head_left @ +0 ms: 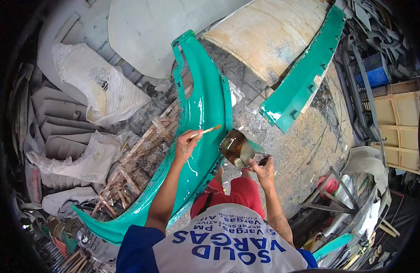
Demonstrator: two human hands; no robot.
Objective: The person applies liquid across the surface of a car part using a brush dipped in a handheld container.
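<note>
My left hand point(187, 145) is closed around the thin handle of a paintbrush point(205, 131). The brush's orange-brown bristles point right, over the inner edge of a long curved green panel point(198, 102). Glossy highlights run along the panel's surface, and a slot-like opening shows near its far end. In my right hand point(263, 172) is an open container point(235, 149) with brownish liquid inside, gripped at its near right side. The container sits just right of the panel, above my legs. Something small and dark shows by my right fingers; I cannot make out what it is.
A second green panel point(305, 73) lies at the upper right beside a worn cream sheet point(264, 34). Wooden framing point(128, 175) runs under the curved panel. Plastic-wrapped pieces point(98, 84) are stacked left. Dark grille-like parts point(358, 86) and a metal frame point(333, 193) stand right.
</note>
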